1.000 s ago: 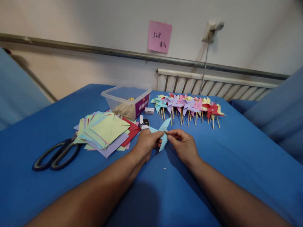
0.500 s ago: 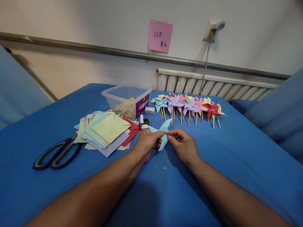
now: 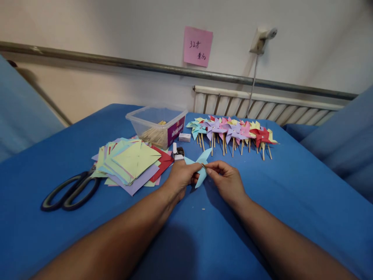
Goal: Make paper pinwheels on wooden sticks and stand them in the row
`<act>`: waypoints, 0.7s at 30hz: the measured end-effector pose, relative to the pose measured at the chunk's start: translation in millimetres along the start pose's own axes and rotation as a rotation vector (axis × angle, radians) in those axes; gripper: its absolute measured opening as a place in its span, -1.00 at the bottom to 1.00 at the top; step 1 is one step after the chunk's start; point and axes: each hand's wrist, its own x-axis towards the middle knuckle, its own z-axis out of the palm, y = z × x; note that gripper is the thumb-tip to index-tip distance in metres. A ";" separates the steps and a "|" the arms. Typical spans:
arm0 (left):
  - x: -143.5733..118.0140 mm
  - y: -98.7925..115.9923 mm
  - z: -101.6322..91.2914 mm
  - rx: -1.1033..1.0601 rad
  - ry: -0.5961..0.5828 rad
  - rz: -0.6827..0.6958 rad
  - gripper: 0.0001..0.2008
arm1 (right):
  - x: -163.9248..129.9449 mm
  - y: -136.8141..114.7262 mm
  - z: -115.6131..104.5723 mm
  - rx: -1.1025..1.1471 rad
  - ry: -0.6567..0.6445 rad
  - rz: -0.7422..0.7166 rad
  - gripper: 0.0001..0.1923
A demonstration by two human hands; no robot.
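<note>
Light blue paper pinwheel [image 3: 201,166] at frame centre, held just above the blue table [image 3: 291,194] between both hands. Left hand [image 3: 181,177] pinches its left side; right hand [image 3: 227,179] pinches at its middle, fingertips [image 3: 208,168] closed together. Paper stack [image 3: 131,161] to the left.

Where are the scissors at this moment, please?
In the head view, the scissors lie on the blue table at the left, partly under the stack of coloured paper squares.

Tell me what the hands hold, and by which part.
Both hands, left hand and right hand, pinch a light blue paper pinwheel at its centre.
</note>
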 end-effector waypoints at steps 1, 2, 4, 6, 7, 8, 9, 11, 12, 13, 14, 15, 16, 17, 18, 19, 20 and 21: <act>-0.3 0.3 -0.1 -0.003 -0.002 -0.001 -0.91 | 0.4 -0.8 0.4 0.038 -0.002 0.025 -0.85; -0.4 0.5 -0.3 -0.004 -0.005 -0.003 -0.92 | 0.9 -1.6 0.7 0.070 -0.003 0.049 -0.84; -0.5 0.9 -0.9 -0.007 -0.015 -0.010 -0.94 | 1.9 -2.6 1.0 0.108 -0.003 0.081 -0.82; -0.1 0.9 -1.3 -0.009 -0.021 -0.020 -0.94 | 2.5 -3.2 1.0 0.123 -0.005 0.097 -0.81; 0.2 0.9 -1.5 -0.011 -0.021 -0.025 -0.94 | 2.6 -3.4 1.0 0.124 -0.006 0.099 -0.80; 0.5 0.8 -1.7 -0.013 -0.015 -0.028 -0.93 | 2.6 -3.7 1.0 0.121 -0.005 0.099 -0.79; 0.7 0.7 -1.8 -0.015 -0.009 -0.030 -0.93 | 2.4 -4.0 1.0 0.116 -0.005 0.098 -0.79; 1.0 0.6 -2.0 -0.018 -0.010 -0.031 -0.92 | 1.9 -4.7 1.1 0.098 -0.005 0.095 -0.78; 1.0 0.6 -2.1 -0.018 -0.013 -0.030 -0.91 | 1.6 -5.0 1.1 0.086 -0.005 0.092 -0.78; 1.0 0.7 -2.2 -0.018 -0.016 -0.029 -0.91 | 1.2 -5.3 1.2 0.072 -0.003 0.088 -0.78; 0.9 0.8 -2.2 -0.017 -0.019 -0.029 -0.91 | 0.9 -5.4 1.2 0.059 -0.001 0.082 -0.78; 0.8 0.8 -2.2 -0.015 -0.018 -0.029 -0.92 | 0.6 -5.3 1.1 0.047 0.002 0.073 -0.78; 0.9 0.9 -2.2 -0.012 -0.015 -0.030 -0.92 | 0.4 -5.0 1.0 0.037 0.006 0.064 -0.78; 1.1 0.8 -2.2 -0.008 -0.011 -0.031 -0.92 | 0.2 -4.6 0.9 0.029 0.009 0.055 -0.78; 1.4 0.7 -2.2 -0.006 -0.011 -0.032 -0.92 | 0.0 -4.1 0.7 0.022 0.010 0.049 -0.78; 1.9 0.5 -2.2 -0.003 -0.011 -0.033 -0.92 | -0.1 -3.5 0.6 0.016 0.011 0.045 -0.78; 2.4 0.2 -2.3 -0.001 -0.007 -0.034 -0.92 | -0.2 -3.0 0.4 0.009 0.011 0.043 -0.78; 2.9 -0.1 -2.4 0.002 -0.002 -0.035 -0.92 | -0.2 -2.6 0.3 0.004 0.008 0.042 -0.79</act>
